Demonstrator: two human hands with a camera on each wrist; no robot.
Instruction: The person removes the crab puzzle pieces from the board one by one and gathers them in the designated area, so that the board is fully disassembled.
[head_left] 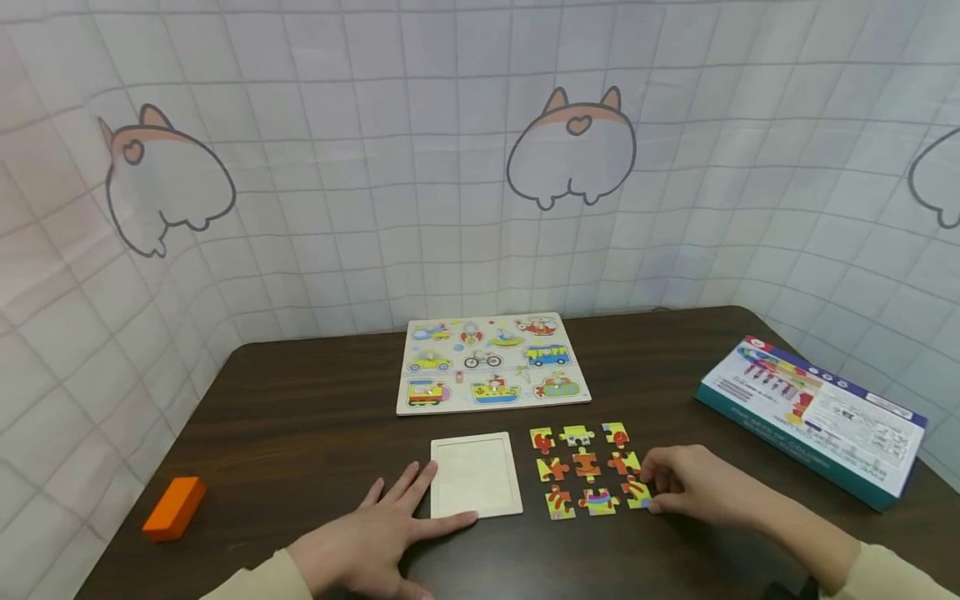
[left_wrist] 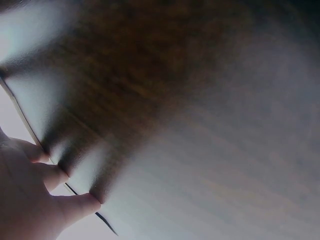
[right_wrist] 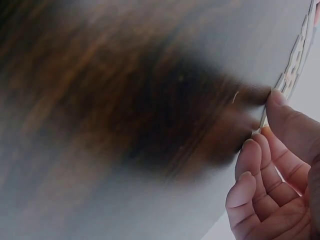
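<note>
Jigsaw pieces (head_left: 587,465) lie apart in three rows of three on the dark table, yellow with red, orange and rainbow parts. At the bottom right corner of this group, my right hand (head_left: 693,483) pinches a yellow puzzle piece (head_left: 636,493) by its edge, between thumb and curled fingers. The right wrist view has the right hand (right_wrist: 280,185) low at the table, the piece mostly hidden. To the left of the pieces lies a bare wooden puzzle tray (head_left: 477,475). My left hand (head_left: 375,533) spreads its fingers at the tray's left edge, thumb resting on its lower rim.
Behind the tray lies a vehicle peg puzzle board (head_left: 493,364). An orange block (head_left: 174,508) sits at the far left of the table. On the right lies a white and teal box (head_left: 813,417). A checked curtain (head_left: 450,167) hangs behind the table.
</note>
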